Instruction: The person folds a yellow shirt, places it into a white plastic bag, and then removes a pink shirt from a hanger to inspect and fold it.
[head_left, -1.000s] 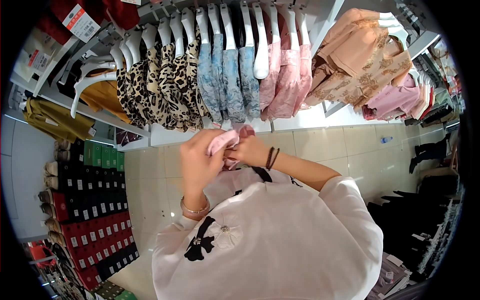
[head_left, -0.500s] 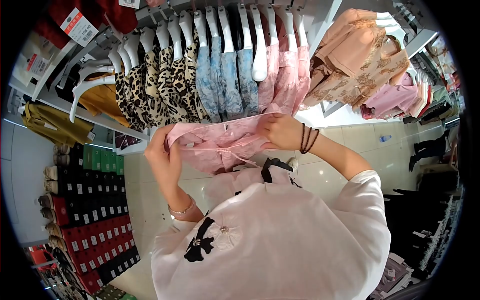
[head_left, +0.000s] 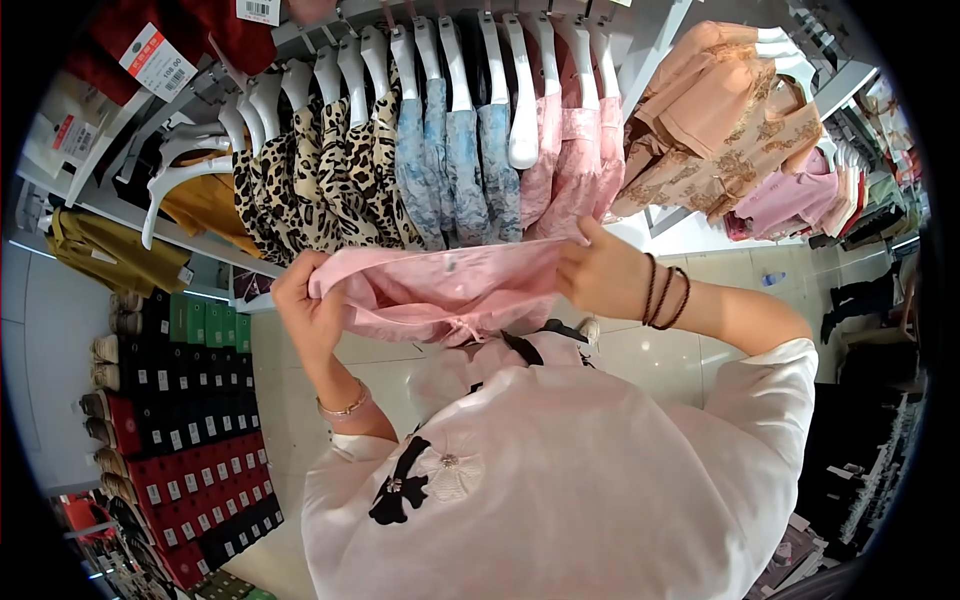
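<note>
A pink drawstring-waist garment [head_left: 450, 285] is stretched between my two hands, in front of my chest. Its waist opening gapes toward me, and a tied cord hangs at the near edge. Whether it is trousers, shorts or a skirt is hidden below. My left hand [head_left: 308, 300] grips the left end of the waistband, thumb inside. At the right end, my right hand [head_left: 605, 275] pinches the band with the index finger raised. Just beyond hang pink patterned garments [head_left: 578, 150], blue ones [head_left: 462, 170] and leopard-print ones [head_left: 310, 180] on white hangers.
Peach floral tops [head_left: 715, 120] hang at right on a separate rack. Stacked shoe boxes [head_left: 190, 430] with shoes alongside stand at lower left. An olive garment [head_left: 120, 250] hangs at left. A person's dark-clothed legs [head_left: 855, 300] show at far right, near a bottle [head_left: 772, 279] on the tiled floor.
My hands have moved apart, the right one shifting further right and the left slightly left. The pink garment's waistband is now stretched wider and its opening gapes more.
</note>
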